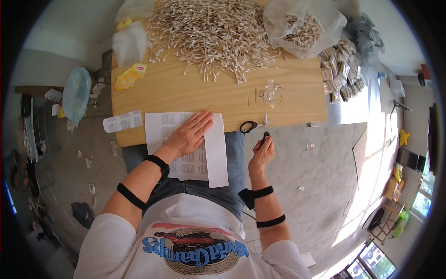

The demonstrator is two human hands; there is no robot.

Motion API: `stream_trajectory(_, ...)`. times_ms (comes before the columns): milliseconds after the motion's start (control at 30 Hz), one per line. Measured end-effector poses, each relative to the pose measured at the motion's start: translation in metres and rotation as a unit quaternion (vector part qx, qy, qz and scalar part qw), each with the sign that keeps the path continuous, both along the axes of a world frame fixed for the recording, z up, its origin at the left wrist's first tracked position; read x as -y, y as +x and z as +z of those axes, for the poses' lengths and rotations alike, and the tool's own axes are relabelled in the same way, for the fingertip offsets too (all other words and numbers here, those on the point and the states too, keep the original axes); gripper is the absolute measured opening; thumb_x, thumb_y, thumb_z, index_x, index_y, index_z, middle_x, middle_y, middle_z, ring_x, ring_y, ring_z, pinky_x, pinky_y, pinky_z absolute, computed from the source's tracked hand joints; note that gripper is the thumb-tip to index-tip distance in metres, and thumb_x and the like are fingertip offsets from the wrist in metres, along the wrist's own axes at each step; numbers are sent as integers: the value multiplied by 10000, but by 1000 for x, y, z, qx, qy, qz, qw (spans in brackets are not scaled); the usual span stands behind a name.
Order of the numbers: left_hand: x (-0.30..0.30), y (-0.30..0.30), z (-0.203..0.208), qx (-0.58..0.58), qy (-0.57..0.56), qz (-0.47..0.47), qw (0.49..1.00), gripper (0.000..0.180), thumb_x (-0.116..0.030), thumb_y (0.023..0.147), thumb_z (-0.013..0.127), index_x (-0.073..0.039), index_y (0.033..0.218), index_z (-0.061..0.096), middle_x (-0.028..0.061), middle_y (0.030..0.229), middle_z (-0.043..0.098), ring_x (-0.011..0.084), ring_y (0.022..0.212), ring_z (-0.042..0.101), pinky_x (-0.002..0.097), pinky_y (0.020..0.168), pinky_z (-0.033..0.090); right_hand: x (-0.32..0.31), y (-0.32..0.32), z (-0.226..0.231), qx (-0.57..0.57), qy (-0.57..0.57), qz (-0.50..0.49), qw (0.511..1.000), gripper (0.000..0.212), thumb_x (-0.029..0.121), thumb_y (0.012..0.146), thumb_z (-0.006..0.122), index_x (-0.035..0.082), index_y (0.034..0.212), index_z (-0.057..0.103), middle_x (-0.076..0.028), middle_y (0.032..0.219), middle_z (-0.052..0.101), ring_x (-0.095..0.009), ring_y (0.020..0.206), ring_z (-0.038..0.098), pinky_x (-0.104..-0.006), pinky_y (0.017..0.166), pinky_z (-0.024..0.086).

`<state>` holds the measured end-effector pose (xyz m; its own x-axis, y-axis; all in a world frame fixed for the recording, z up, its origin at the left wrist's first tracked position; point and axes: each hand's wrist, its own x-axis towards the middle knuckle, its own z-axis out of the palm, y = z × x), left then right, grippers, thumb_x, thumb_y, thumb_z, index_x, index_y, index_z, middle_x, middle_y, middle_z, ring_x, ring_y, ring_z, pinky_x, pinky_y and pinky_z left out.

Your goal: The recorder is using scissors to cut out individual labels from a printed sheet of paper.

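My left hand (189,134) lies flat, fingers stretched, on a sheet of paper with printed blocks of text (160,128) at the table's near edge. The paper hangs over that edge toward my lap. Along its right side runs a blank white strip (217,153), which looks like a folded edge or another sheet; I cannot tell which. To the right, my right hand (262,156) grips black-handled scissors (249,127) by one handle. Their blades point away from me, near the table's edge, apart from the paper.
A large heap of cotton swabs (209,37) covers the wooden table's (186,93) far side, beside a clear bag of swabs (304,30). Yellow labels (131,76) and a cut printed strip (122,122) lie left. Small packs (341,69) are piled right. Crumpled clear plastic (270,88) lies beyond the scissors.
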<state>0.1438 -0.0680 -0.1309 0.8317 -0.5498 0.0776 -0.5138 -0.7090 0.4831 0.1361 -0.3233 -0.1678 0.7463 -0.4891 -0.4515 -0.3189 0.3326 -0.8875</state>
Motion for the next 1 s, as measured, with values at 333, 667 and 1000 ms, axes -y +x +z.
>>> stream_trajectory(333,-1,0,3,-14,-25,5,1000,594,-6,777,599,-179,1335,485,125,1498,281,294,1382,271,406,1151,237,7,-8,25,77,-31,59,995,358,311,1004,444,73,749,521,10,596,499,-44,483,399,-191,438,314)
stream_trajectory(667,-21,8,-2,-174,-277,350,877,181,-118,941,542,-15,1068,620,69,937,647,102,856,562,244,728,463,25,-20,40,47,-40,65,996,400,371,991,453,64,753,551,7,561,491,-63,454,388,-199,429,305)
stream_trajectory(1000,-40,39,-1,-237,-413,360,802,247,-246,917,610,-1,916,643,2,774,590,67,642,466,254,576,417,-4,-45,56,24,-15,114,993,398,353,993,455,59,744,553,4,574,515,-59,463,419,-199,426,320)
